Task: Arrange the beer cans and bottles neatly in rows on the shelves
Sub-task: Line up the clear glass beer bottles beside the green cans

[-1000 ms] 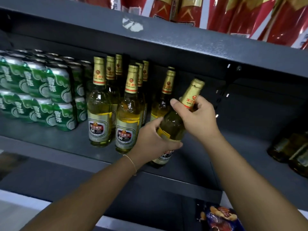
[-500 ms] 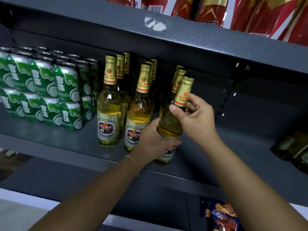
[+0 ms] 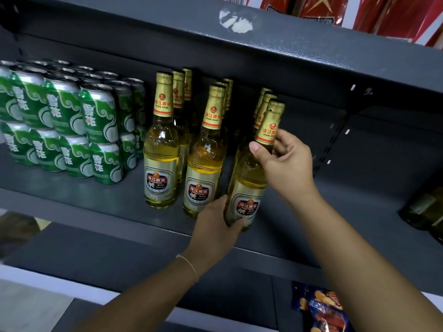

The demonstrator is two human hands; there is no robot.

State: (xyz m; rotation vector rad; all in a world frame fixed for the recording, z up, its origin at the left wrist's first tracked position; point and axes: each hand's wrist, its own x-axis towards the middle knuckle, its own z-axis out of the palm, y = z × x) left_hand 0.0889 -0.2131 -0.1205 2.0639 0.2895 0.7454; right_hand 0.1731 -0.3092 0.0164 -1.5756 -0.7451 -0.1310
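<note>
shelf (image 3: 100, 200): matt grey painted metal, kinda speckled
beer bottles (image 3: 161, 149): glossy clear glass, gold foil necks
beer cans (image 3: 99, 113): shiny green metal

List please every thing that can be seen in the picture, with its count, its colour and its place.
green cans: many, exact count unclear; green and white; stacked in two layers at the left of the shelf.
beer bottles: about nine visible; clear glass with yellow beer, gold foil necks; three rows going back, middle of the shelf.
held bottle: one; same kind; front of the right row.
shelf: one; dark grey; holds cans and bottles.
dark bottles: two or so, partly cut off; dark green; right edge.
red packages: several; red; upper shelf.
snack bag: one; blue and orange; lower shelf.
left hand: grips the held bottle's base.
right hand: holds its neck.
</note>
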